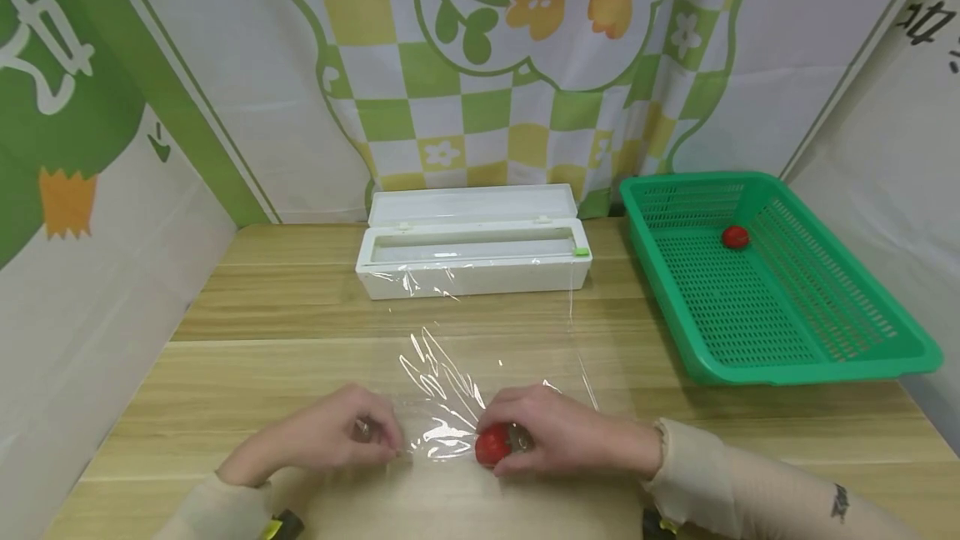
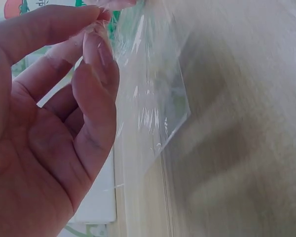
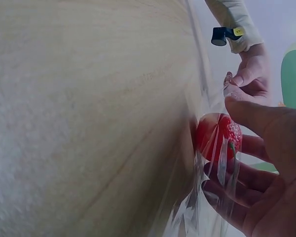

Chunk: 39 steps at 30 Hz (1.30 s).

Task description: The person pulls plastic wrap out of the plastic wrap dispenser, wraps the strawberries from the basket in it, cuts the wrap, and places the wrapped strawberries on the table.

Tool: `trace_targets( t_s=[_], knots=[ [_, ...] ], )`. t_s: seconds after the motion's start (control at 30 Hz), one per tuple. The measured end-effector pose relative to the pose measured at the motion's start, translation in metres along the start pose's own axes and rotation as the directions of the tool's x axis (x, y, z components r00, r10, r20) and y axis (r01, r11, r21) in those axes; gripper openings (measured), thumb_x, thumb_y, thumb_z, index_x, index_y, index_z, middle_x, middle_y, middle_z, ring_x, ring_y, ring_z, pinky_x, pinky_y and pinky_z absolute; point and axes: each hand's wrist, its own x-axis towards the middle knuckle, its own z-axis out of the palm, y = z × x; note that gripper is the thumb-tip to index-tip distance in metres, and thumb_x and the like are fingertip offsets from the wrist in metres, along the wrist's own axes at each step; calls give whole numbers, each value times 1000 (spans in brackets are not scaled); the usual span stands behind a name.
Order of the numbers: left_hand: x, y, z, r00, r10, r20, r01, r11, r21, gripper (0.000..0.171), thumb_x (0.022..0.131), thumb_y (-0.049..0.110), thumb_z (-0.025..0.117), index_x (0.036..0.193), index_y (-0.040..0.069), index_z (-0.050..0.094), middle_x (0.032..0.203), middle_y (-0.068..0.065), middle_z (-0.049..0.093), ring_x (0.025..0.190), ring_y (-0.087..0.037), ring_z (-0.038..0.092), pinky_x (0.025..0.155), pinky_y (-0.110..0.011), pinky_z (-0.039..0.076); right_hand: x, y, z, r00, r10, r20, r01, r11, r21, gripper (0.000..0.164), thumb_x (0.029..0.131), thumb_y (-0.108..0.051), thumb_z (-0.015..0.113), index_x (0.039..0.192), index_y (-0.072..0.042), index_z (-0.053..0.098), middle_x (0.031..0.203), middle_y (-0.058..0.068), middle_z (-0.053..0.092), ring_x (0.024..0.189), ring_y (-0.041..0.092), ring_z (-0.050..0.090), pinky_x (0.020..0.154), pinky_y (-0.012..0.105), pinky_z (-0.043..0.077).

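A sheet of clear plastic wrap (image 1: 442, 373) stretches from the white dispenser box (image 1: 472, 273) toward the person. My left hand (image 1: 337, 432) pinches the wrap's near edge between thumb and forefinger; in the left wrist view the film (image 2: 148, 108) hangs down beside the fingers. To its right, my right hand (image 1: 551, 432) grips a small round red fruit (image 1: 491, 446) at the near part of the sheet. The right wrist view shows that fruit (image 3: 214, 136), with a bit of green stem, behind folds of wrap, and fingers curled round it.
The dispenser's lid (image 1: 472, 202) stands raised at the back of the wooden table (image 1: 270, 307). A green plastic basket (image 1: 825, 373) stands at the right with another red fruit (image 1: 736, 237) inside. Patterned cloth (image 1: 465, 115) hangs behind the table.
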Motion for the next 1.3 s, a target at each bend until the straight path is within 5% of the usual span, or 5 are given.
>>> trace_targets(
  t_s=[0.37, 0.73, 0.93, 1.13, 1.3],
  knots=[
    [0, -7, -4, 998, 52, -26, -52, 999, 2, 11, 87, 23, 67, 92, 17, 74, 85, 6, 69, 75, -2, 59, 66, -24, 54, 1, 3, 0, 1000, 13, -14, -12, 999, 38, 25, 86, -36, 69, 108, -23, 68, 100, -14, 64, 91, -5, 54, 84, 13, 48],
    [1, -10, -8, 998, -32, -47, 34, 999, 34, 14, 84, 22, 70, 95, 15, 75, 88, 5, 73, 76, -1, 63, 69, -23, 55, 5, 6, -4, 997, 80, 19, -81, 993, 84, 30, 83, -36, 72, 109, -21, 71, 100, -14, 66, 92, -5, 55, 85, 17, 47],
    [-2, -15, -13, 998, -24, -64, 26, 999, 31, 15, 84, 23, 70, 94, 14, 75, 89, 1, 75, 75, -3, 65, 69, -24, 56, 7, 7, -6, 995, 91, 37, -95, 986, 135, 28, 81, -33, 74, 106, -20, 73, 97, -13, 68, 88, -3, 57, 84, 16, 48],
    [-9, -21, -22, 997, -25, -68, 30, 997, 75, 13, 85, 28, 69, 92, 19, 76, 93, 4, 75, 84, -3, 66, 78, -25, 56, 8, 9, -7, 988, 142, 53, -151, 965, 214, 32, 79, -32, 76, 107, -18, 71, 98, -13, 68, 87, -3, 58, 82, 17, 51],
    [-14, -22, -29, 992, -84, -94, 95, 988, 125, 17, 85, 32, 69, 93, 19, 76, 94, 6, 74, 83, -2, 64, 76, -24, 55, 9, 10, -6, 984, 168, 63, -179, 934, 309, 26, 78, -29, 78, 99, -18, 69, 91, -11, 68, 80, -1, 61, 75, 18, 54]
  ],
)
